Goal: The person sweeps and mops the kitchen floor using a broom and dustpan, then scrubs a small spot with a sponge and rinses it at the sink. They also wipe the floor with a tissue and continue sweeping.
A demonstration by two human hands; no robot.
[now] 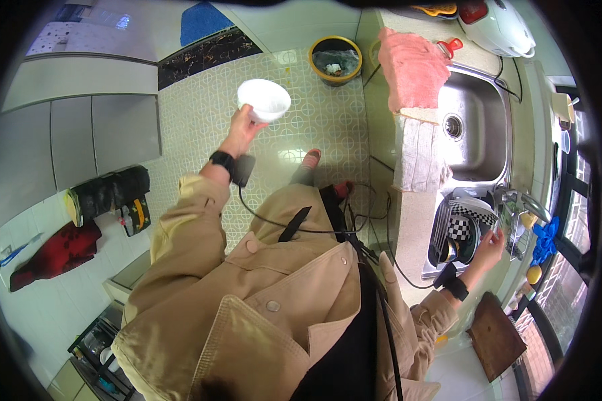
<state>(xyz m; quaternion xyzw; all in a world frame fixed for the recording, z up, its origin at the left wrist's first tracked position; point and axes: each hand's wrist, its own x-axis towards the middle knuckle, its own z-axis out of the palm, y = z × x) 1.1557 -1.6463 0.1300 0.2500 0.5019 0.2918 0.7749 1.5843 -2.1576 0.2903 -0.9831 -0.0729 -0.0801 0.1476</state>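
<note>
My left hand (243, 131) grips the rim of a white bowl (264, 100), held out over the tiled floor with its inside partly showing. My right hand (487, 248) is at the right-hand edge of the smaller sink basin, its fingers bent beside the dishes; whether they hold anything cannot be told. In that basin a metal wire rack (440, 228) stands with black-and-white checkered dishes (459, 226) and dark-rimmed bowls or plates. A metal faucet (532, 205) reaches out near my right hand. Both wrists wear black bands with cables.
The larger steel sink basin (476, 135) lies ahead of the rack. Pink (411, 65) and whitish (419, 150) cloths drape the counter edge. A yellow-rimmed trash bin (335, 60) stands on the floor. Black cables (301, 230) cross my body. A brown cutting board (496, 336) leans at the lower right.
</note>
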